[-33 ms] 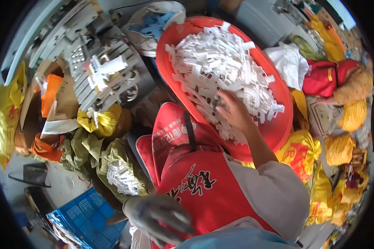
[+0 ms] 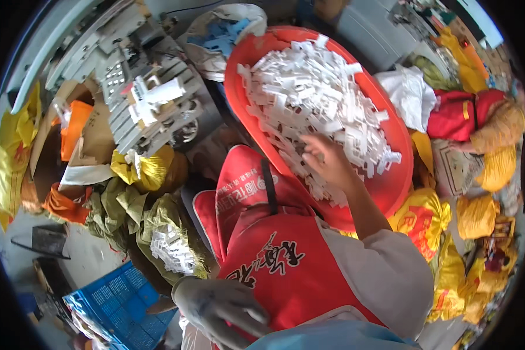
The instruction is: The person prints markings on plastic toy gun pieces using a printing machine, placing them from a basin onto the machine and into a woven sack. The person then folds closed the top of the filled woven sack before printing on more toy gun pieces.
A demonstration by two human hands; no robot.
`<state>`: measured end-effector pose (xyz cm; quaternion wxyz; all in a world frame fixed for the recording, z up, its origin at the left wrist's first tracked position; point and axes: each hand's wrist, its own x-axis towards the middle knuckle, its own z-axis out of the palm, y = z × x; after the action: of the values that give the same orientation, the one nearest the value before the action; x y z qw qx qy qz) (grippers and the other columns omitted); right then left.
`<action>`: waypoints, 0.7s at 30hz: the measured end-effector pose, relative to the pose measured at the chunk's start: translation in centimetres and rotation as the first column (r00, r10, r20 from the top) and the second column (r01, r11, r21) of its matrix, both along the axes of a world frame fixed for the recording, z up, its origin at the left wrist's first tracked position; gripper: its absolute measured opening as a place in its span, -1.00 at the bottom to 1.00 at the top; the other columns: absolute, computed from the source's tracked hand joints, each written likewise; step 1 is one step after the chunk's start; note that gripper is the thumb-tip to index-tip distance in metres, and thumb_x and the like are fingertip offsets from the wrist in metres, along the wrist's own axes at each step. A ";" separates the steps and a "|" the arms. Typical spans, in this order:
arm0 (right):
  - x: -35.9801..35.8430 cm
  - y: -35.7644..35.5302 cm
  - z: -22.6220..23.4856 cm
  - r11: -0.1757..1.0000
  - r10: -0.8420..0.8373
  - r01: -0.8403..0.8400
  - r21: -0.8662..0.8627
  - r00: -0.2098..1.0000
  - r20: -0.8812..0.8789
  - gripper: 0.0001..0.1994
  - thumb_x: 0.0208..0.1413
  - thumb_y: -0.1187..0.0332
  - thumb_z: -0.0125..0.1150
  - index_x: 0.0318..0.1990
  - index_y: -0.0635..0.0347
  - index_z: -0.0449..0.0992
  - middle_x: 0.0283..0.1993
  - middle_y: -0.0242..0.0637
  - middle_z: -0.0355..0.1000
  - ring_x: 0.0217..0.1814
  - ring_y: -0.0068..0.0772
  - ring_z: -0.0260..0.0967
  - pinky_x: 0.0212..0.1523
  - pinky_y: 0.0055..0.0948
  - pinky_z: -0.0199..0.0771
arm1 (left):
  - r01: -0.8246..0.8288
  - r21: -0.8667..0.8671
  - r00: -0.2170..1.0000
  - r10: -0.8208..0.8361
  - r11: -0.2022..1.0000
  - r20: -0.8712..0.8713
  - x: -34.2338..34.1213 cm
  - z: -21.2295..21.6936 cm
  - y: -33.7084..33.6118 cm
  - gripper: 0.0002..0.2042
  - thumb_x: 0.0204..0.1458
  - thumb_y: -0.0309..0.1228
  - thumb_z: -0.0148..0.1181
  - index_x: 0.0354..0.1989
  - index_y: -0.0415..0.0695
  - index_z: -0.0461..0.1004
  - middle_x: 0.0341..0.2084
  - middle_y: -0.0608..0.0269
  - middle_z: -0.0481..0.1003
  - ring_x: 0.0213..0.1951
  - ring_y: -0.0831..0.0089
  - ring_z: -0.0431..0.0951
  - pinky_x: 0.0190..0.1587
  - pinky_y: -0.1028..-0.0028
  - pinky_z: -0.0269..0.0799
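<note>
My bare right hand [image 2: 328, 161] is over the near part of a large red oval tub [image 2: 403, 153], with its fingers bent and apart. Small white plastic parts [image 2: 309, 87] fill the tub in a loose heap, and the fingertips are at this heap. I see nothing held in them. My left hand [image 2: 221, 308], in a grey work glove with darker smudges, rests low in front of my red apron [image 2: 291, 297]. Its fingers are stretched out, and no object shows in it.
Left of the tub stands a grey slatted machine table [image 2: 140, 131] bearing a white part. An olive sack [image 2: 163, 224] with white pieces and a blue crate [image 2: 122, 303] lie at lower left. Yellow bags [image 2: 420, 219] line the right; a white sack [image 2: 254, 17] stands behind.
The view has shifted slightly. My right hand has moved a little nearer to me over the heap, its fingers more bent. My left hand, blurred before, now shows sharply at nearly the same place.
</note>
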<state>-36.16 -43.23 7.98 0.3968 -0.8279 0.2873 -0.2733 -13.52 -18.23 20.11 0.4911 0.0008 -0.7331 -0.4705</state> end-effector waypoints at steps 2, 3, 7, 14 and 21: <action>1.9 1.6 3.7 0.919 0.351 -0.375 0.125 0.919 0.180 -0.73 0.20 0.41 0.18 0.03 0.27 0.51 0.05 -0.10 0.48 0.02 -0.14 0.49 0.05 -0.25 0.49 | 0.032 -0.091 0.993 -0.021 0.995 0.112 -0.1 1.6 0.3 -0.82 0.26 -0.37 0.05 -0.38 -0.14 0.45 -0.12 0.00 0.53 -0.34 0.19 0.56 -0.45 0.31 0.43; 2.9 2.4 5.6 0.816 0.557 -0.578 0.010 0.791 0.251 -0.75 0.20 0.40 0.19 -0.01 0.27 0.54 0.05 -0.11 0.48 0.05 -0.13 0.47 0.09 -0.24 0.46 | 0.031 -0.088 0.992 -0.020 0.996 0.125 0.0 2.0 0.1 -0.83 0.26 -0.38 0.05 -0.37 -0.13 0.45 -0.10 0.02 0.53 -0.35 0.20 0.55 -0.45 0.32 0.43; 5.6 5.7 11.6 -0.080 0.880 -0.996 -0.029 -0.084 0.468 -0.81 0.20 0.35 0.23 -0.09 0.20 0.57 -0.01 -0.18 0.47 -0.02 -0.13 0.45 0.00 -0.24 0.44 | -0.021 -0.114 0.979 0.043 0.993 0.197 0.8 3.2 0.9 -0.86 0.26 -0.39 0.05 -0.35 -0.12 0.45 -0.04 0.04 0.52 -0.37 0.23 0.55 -0.45 0.32 0.43; -0.7 1.9 7.8 0.284 0.957 -0.824 0.490 0.275 -0.091 -0.83 0.16 0.32 0.21 -0.26 0.23 0.60 -0.40 -0.14 0.46 -0.33 -0.12 0.44 -0.25 -0.18 0.41 | -0.205 -0.062 0.957 0.213 0.977 0.195 1.8 4.6 2.9 -0.86 0.23 -0.40 0.11 -0.34 -0.15 0.52 -0.21 0.10 0.59 -0.42 0.24 0.56 -0.43 0.31 0.47; -9.4 6.7 0.0 0.321 0.895 -0.605 0.729 0.446 -0.024 -0.69 0.18 0.22 0.15 -0.28 0.37 0.56 -0.39 -0.19 0.53 -0.39 -0.28 0.41 -0.32 -0.26 0.41 | -0.279 -0.079 0.955 0.286 0.957 0.084 2.3 3.0 -0.1 -0.87 0.23 -0.40 0.12 -0.33 -0.15 0.53 -0.23 0.10 0.59 -0.42 0.24 0.57 -0.43 0.31 0.48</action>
<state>-45.53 -36.53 8.03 0.6536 -0.7136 0.0056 0.2521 -11.19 -18.34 23.16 0.5179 0.1118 -0.7629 -0.3705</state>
